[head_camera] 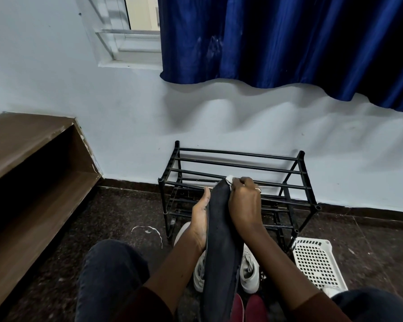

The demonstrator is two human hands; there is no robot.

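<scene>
Left hand (200, 219), fingers straight, braces the dark shoe (221, 247) between both hands, while the right hand (244, 205) pinches a white cloth (229, 180); the shoe is probably light and stiff, best cradled mid-length.

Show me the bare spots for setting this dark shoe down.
The top bars of the black rack are bare, as is the dark floor between the wooden shelf and the rack, bar a white scrap. Crowded under the dark shoe: white sneakers, red shoes and the white basket.

Left hand (201, 218), right hand (244, 205) with white wad (229, 179), on long dark item (221, 247)
</scene>
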